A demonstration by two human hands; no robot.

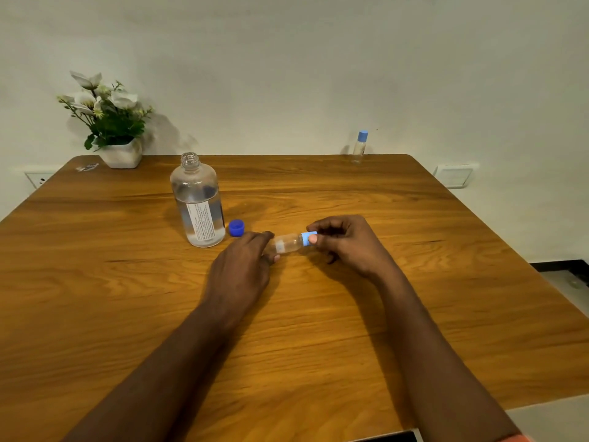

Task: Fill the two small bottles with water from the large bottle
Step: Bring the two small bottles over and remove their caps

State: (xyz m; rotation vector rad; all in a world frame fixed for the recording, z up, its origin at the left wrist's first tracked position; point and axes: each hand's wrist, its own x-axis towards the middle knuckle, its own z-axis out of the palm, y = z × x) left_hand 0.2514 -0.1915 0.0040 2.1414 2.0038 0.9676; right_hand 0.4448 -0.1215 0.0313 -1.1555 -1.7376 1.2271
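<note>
A small clear bottle lies sideways above the table between my hands. My left hand grips its base end. My right hand pinches its light-blue cap between thumb and fingers. The large clear bottle stands upright and uncapped just left of my hands, partly filled with water. Its dark-blue cap rests on the table beside it. A second small bottle with a light-blue cap stands upright at the table's far right edge.
A white pot of flowers stands at the far left corner of the wooden table. A small wrapper lies next to it. Wall sockets show at both sides behind the table.
</note>
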